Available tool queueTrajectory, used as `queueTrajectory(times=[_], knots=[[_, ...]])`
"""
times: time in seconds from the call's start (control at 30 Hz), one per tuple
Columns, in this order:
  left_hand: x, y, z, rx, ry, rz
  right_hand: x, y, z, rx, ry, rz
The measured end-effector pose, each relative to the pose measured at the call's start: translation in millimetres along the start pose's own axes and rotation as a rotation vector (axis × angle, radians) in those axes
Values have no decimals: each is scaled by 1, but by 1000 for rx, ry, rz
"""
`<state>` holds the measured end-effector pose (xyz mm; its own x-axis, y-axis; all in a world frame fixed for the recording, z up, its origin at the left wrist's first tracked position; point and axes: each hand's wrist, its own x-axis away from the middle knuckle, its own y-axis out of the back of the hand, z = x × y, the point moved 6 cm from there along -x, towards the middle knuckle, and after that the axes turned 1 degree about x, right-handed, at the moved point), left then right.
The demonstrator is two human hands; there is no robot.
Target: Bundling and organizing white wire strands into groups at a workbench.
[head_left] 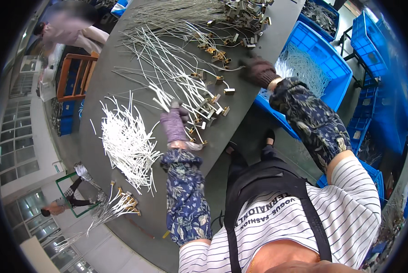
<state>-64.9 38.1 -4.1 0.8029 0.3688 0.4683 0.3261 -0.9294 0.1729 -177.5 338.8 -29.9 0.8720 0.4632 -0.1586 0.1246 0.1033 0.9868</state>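
My left hand (174, 123), in a purple glove, is closed around several short white tubes (160, 97) whose ends stick out past its fingers. Just right of it lie wires with white sleeves and small metal-ended connectors (211, 107). To its left spreads a big loose pile of white tubes (127, 143). My right hand (257, 72), in a dark brown glove, is over the table's right edge. Motion smears its fingers, and a thin wire (233, 69) runs up to them. I cannot make out whether they grip it.
The grey table (142, 218) carries more wires with block connectors (245, 18) at the far end. A sleeved bundle (122, 202) hangs over its near left edge. Right of the table stands a blue crate (340, 68) of clear strands. Another person (70, 34) is at the far left.
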Motion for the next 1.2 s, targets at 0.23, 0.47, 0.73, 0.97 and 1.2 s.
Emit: queueTrajectory(times=[0.23,0.47,0.73,0.97,1.2], knots=[[75,-151,27,1074,261,156,111,40,31,-1023,92,99],[113,-240,95,850,397,396,300,39,12,-1007,-247,615],[10,-141,5,863,-29,228,507,1,-64,-951,-1122,773],[17,-92,-65,842,-206,136,503,9,-51,-1105,-1318,787],[39,-108,-44,970,-96,241,478,17,-39,-1309,-1354,697]])
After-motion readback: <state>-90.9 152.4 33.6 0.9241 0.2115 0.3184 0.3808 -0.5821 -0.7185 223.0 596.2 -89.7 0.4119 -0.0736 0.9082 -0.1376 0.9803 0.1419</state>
